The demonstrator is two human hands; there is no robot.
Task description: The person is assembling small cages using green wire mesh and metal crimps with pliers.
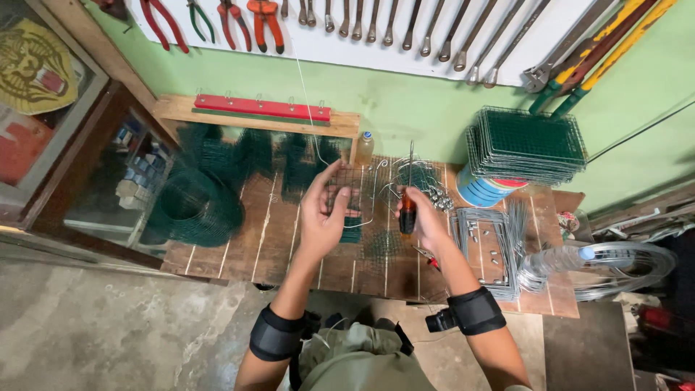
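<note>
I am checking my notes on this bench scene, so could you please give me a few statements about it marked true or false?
1. The right hand grips a screwdriver with its shaft pointing up. True.
2. The left hand holds a hammer. False: it holds a small piece of wire mesh.
3. A roll of green mesh lies at the left end of the wooden bench. True.
4. The stack of green mesh panels sits on the floor. False: it rests on a blue cylindrical container at the bench's right end.
5. Wrenches and pliers hang on the wall. True.
</note>
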